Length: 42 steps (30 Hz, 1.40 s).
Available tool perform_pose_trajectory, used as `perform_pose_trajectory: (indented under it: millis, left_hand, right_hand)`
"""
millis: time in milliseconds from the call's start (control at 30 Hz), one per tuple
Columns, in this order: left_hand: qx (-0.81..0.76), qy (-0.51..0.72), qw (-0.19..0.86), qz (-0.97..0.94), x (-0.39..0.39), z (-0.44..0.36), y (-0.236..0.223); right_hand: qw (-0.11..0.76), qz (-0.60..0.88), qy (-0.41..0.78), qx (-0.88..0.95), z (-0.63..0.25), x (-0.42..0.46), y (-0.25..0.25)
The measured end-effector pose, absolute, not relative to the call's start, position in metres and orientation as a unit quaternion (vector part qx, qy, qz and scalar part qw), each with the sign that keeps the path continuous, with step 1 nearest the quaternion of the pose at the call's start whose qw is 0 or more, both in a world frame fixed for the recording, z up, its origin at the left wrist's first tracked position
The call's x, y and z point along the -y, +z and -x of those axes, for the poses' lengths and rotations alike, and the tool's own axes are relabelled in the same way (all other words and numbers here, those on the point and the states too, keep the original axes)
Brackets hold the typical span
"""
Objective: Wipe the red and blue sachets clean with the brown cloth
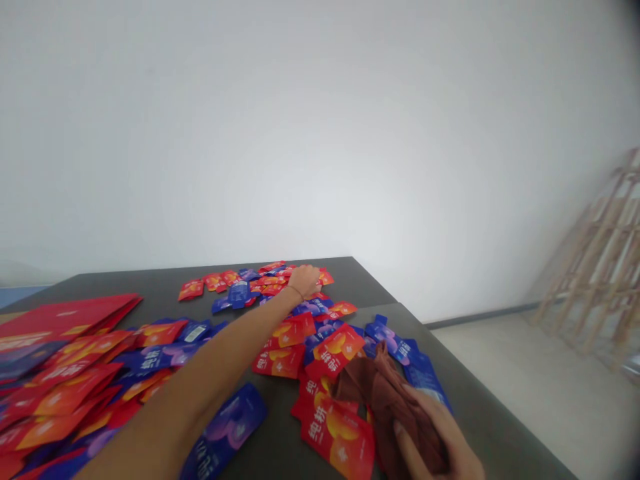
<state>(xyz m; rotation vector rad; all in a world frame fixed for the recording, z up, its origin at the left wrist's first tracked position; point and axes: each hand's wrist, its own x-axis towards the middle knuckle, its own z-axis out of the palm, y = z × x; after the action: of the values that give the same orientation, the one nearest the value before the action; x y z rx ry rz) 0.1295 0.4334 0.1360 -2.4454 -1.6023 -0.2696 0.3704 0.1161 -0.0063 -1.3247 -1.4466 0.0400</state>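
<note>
Brown cloth [383,400] is bunched in the curled right hand [453,435], probably soft and light, best held by its gathered folds. Red packets [325,276] lie around the left hand [305,281], likely slick, best pinched by an edge; whether its hidden fingers grip one, I cannot tell.

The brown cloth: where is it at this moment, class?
In the head view, the brown cloth is at the lower right, held in the right hand, with red pouches to its left and blue pouches just beyond it.
</note>
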Motion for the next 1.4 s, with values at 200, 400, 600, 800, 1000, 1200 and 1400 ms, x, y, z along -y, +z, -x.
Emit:
perform_pose_trajectory:
  millis: [200,400,600,800,1000,1200,1400]
  left_hand:
    - [0.462,-0.127,0.14,0.867,-0.369,-0.088,0.176]
    - [0.403,-0.122,0.144,0.896,-0.233,-0.042,0.184]
    - [0.419,-0.06,0.07,0.903,-0.1,-0.021,0.154]
    - [0.464,-0.003,-0.061,0.884,-0.065,-0.024,0.131]
    - [0.495,0.023,-0.163,0.853,-0.094,-0.022,0.128]
    - [0.489,0.103,-0.387,0.775,-0.099,-0.019,0.132]
    - [0.46,0.116,-0.356,0.805,-0.081,-0.021,0.137]
  right_hand:
    - [0.556,0.585,0.06,0.587,-0.364,-0.12,0.002]
    - [0.595,0.595,0.095,0.532,-0.352,-0.121,0.017]
    - [0.591,0.606,0.102,0.523,-0.353,-0.12,0.025]
    - [0.596,0.603,0.106,0.519,-0.355,-0.119,0.028]
    - [0.593,0.607,0.087,0.522,-0.357,-0.118,0.029]
    - [0.59,0.603,0.07,0.533,-0.356,-0.114,0.031]
    - [0.579,0.608,0.065,0.54,-0.356,-0.111,0.038]
